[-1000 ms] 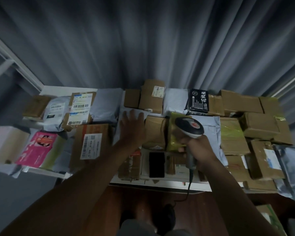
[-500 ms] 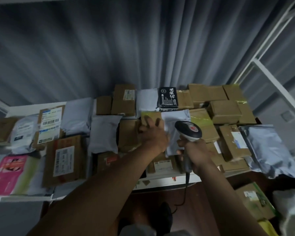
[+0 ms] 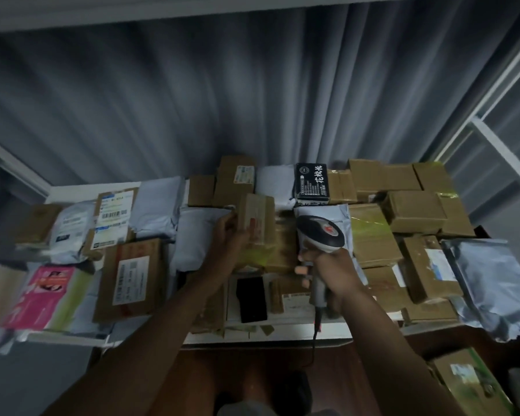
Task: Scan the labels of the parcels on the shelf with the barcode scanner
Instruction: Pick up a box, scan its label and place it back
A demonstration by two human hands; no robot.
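Observation:
A white shelf [image 3: 267,336] is packed with cardboard boxes and grey mailer bags. My left hand [image 3: 230,235] grips a small brown cardboard parcel [image 3: 257,217] and holds it tilted up above the middle of the shelf, its label side blurred. My right hand [image 3: 327,270] grips the handle of a white barcode scanner [image 3: 321,232] with a dark head and a red mark. The scanner head is just right of the lifted parcel. Its cable [image 3: 315,334] hangs down past the shelf's front edge.
A black box with white characters [image 3: 312,181] stands at the back. A labelled brown parcel [image 3: 131,277] and a pink packet [image 3: 47,291] lie at the left, a silver bag [image 3: 493,280] at the right. Grey curtains hang behind. A box [image 3: 469,382] sits on the floor.
My left hand, which lay on the parcels, has taken hold of a small brown parcel and lifted it up. The scanner has stayed beside it. My view shifted.

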